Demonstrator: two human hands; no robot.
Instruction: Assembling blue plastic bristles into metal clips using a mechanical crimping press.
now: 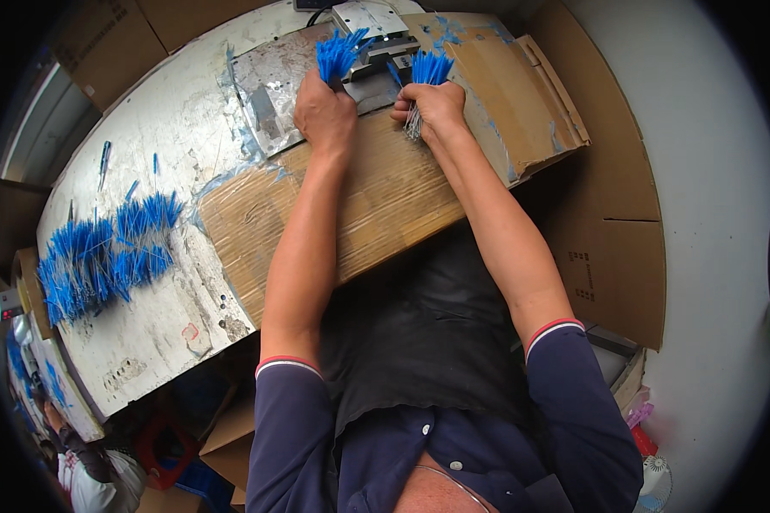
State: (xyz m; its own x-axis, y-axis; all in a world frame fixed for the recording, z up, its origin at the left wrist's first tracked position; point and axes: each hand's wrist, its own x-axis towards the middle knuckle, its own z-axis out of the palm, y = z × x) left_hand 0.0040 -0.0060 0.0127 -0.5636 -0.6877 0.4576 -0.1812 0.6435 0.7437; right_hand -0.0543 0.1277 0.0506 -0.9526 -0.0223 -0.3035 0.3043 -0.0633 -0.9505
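My left hand is closed around a bundle of thin blue wires, whose blue ends fan out above the fist. A short way to its right, my right hand grips a second bundle of blue wires. Silvery bare ends of that bundle hang below its fingers. Between and beyond the hands stands a metal machine fixture; one blue piece shows near it, beside the right hand. Both hands are over the far side of the cardboard-covered work area.
Heaps of similar blue wires lie on the worn white table at left, near a pen. A taped cardboard piece lies at right, beside tall cardboard. Another person sits at lower left.
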